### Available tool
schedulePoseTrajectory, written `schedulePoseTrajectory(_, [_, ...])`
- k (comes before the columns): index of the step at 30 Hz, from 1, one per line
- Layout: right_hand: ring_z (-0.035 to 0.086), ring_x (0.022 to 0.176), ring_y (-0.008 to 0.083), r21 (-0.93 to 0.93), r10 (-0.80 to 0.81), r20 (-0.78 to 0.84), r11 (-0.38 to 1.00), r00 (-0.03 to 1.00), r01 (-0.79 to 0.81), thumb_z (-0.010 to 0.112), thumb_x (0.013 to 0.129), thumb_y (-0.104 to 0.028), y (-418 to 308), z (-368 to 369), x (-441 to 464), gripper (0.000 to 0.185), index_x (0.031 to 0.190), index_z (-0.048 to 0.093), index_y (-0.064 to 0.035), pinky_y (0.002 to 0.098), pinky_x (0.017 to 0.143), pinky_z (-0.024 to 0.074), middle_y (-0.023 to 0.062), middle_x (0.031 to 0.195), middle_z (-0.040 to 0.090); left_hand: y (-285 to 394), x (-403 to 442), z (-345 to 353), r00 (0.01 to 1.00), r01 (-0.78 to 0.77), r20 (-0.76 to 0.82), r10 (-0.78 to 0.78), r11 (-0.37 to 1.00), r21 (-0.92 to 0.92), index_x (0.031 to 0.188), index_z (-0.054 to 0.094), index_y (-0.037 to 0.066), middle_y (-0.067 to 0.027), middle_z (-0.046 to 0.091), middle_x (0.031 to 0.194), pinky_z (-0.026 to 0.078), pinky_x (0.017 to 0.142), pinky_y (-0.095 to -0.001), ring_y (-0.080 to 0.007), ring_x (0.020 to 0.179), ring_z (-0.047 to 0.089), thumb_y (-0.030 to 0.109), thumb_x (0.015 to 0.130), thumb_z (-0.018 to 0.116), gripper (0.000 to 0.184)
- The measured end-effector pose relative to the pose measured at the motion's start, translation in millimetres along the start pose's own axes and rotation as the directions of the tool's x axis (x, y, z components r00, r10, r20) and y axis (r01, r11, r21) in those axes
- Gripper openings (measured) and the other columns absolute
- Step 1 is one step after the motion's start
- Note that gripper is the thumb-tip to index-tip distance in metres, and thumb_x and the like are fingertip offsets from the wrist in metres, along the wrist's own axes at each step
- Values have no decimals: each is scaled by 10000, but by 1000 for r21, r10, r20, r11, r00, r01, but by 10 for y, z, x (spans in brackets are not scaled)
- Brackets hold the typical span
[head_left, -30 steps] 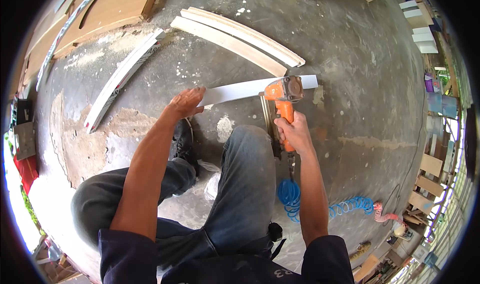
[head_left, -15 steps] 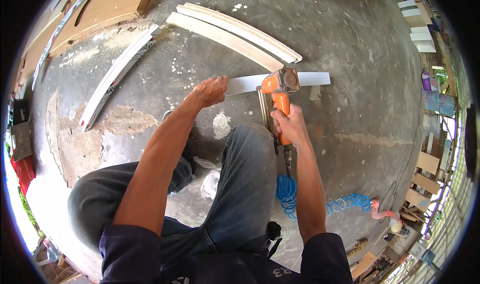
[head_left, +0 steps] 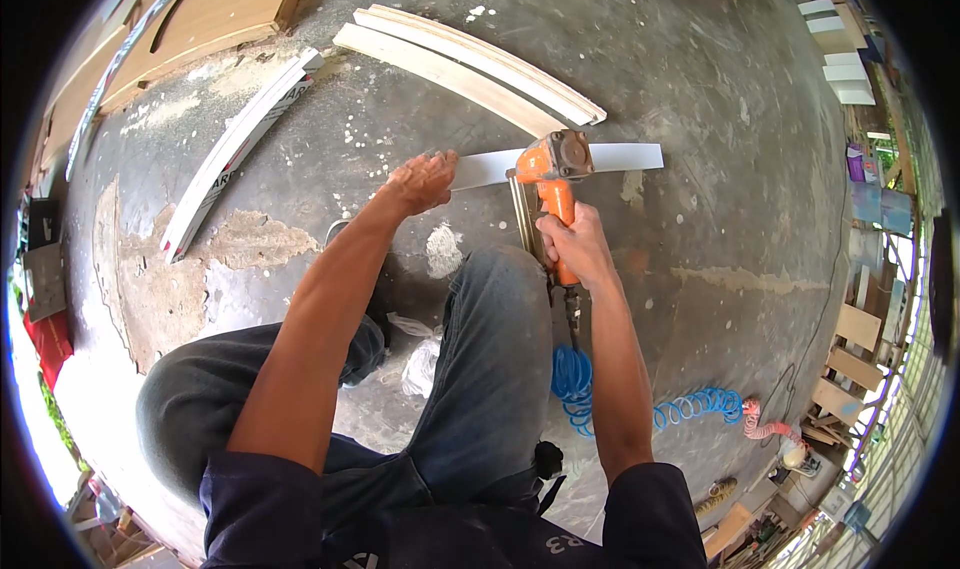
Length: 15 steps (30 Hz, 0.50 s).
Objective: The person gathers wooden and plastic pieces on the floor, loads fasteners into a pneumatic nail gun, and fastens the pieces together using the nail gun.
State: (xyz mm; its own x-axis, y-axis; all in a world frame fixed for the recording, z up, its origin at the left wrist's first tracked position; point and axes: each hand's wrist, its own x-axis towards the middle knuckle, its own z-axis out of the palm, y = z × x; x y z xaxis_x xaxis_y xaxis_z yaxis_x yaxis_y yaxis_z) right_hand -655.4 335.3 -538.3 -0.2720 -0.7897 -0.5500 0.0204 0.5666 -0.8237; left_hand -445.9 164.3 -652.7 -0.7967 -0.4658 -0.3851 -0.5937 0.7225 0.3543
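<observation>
While the white strip lies at 1 o'clock in the head view, its 9 o'clock end is clasped by the left hand; the underside of that hold is hidden. Toward 2 o'clock, apart from the left, the right hand is clamped on the handle of an orange air tool; whether strip and tool touch cannot be told. Strip judged light, fairly stiff, smooth, edges liable to chip: best held by an end. Tool judged top-heavy; a full-handle grip is advised, slight drag being expected from the blue coiled hose at 5 o'clock.
</observation>
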Motion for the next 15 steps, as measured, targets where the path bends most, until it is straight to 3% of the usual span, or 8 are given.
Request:
schedulePoseTrajectory(9, [484,483,97,-19,-34,-1,999,999,34,581,900,-59,9,5,13,111,829,507,-16,291,451,438,19,591,505,-22,16,43,1000,-7,-27,7,1000,4,1385,377,-69,-241,589,1213,499,953,-452,-395,1110,604,224,843,755,723])
schedulePoseTrajectory(11, [471,485,81,-54,-6,-6,999,1000,6,584,904,-42,-13,3,3,77,969,560,-6,264,453,395,1,627,510,-17,23,42,1000,-4,-21,4,1000,10,1375,383,-68,-239,590,1214,499,951,-451,-393,1112,603,224,843,755,712])
schedulePoseTrajectory(15, [470,484,81,-39,-14,17,999,1000,14,584,904,-43,-35,15,-1,85,976,562,-5,265,455,397,1,626,511,-18,20,33,1000,-2,-22,2,1000,2,1352,401,-67,-233,593,1211,498,946,-447,-385,1119,601,221,842,754,684])
